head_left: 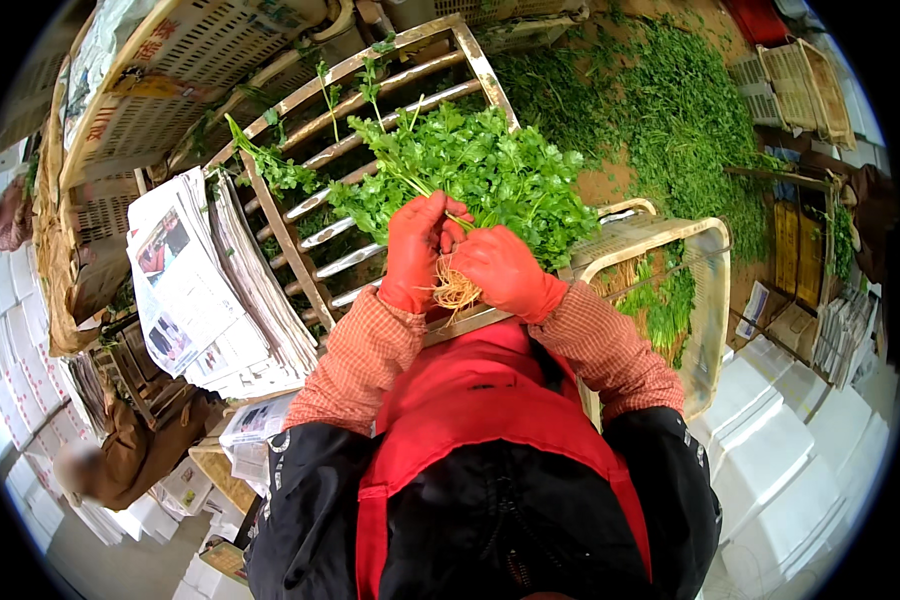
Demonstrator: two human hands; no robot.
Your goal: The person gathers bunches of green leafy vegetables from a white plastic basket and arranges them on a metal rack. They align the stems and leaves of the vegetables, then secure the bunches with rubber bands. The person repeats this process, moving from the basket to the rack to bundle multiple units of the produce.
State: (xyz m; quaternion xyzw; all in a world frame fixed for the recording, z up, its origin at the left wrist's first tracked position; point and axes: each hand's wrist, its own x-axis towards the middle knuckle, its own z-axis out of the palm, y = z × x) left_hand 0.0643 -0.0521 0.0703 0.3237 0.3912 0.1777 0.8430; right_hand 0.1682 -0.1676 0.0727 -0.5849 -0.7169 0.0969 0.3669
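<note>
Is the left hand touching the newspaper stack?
Apart: the head view shows bars of the slatted rack in the gap between the left hand and the newspaper stack.

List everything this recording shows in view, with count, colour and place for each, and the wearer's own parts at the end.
Leafy herbs: one heap, green, on the rack
Roots: one tangle, pale tan, between the hands
Rack: one, brown frame with shiny bars, centre
Newspapers: several stacks, mostly white, largest left of the rack
Crates: several, cream, right and along the top
Loose greens: many, green, floor at upper right
White boxes: many, both sides
Other people: at least two, one in brown, left side
Apron: one, red, lower centre
Jacket: one, black, bottom
Sleeves: two, orange-red check, forearms
Left hand: one, orange-red glove, holding herbs
Right hand: one, orange-red glove, beside the roots
</note>
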